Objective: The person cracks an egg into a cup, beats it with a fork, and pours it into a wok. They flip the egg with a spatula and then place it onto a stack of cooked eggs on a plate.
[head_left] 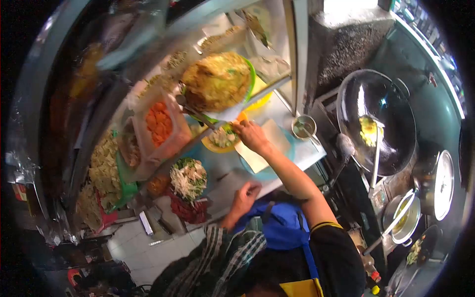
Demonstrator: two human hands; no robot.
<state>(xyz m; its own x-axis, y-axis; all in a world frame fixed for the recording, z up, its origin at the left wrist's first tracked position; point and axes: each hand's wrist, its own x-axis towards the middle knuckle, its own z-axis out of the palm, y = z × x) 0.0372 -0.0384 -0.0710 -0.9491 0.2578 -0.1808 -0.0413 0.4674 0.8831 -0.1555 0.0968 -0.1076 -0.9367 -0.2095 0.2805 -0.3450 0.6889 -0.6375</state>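
Note:
My right hand (251, 137) reaches over the counter to a yellow bowl (213, 147) of chopped greens and pale pieces. Its fingers are pressed together at the bowl's edge; what lies between them is too small to make out. Close to the counter's front edge is my left hand (245, 199), loosely curled, thumb apart, with nothing visible in it. To its left stands a bowl heaped with shredded pale food and greens (189, 178). A pale board or sheet (267, 143) lies under my right forearm. Beyond the bowls, a golden fried food (217, 81) is piled on a green plate (253, 74).
At right, a large wok (401, 133) holds yellow food (367, 131) and a long-handled spatula (376, 153). A metal cup (304, 127) stands at the counter's corner. A tub of orange pieces (159, 123) sits left, behind a frame bar (267, 89). A lidded pot (444, 185) stands far right.

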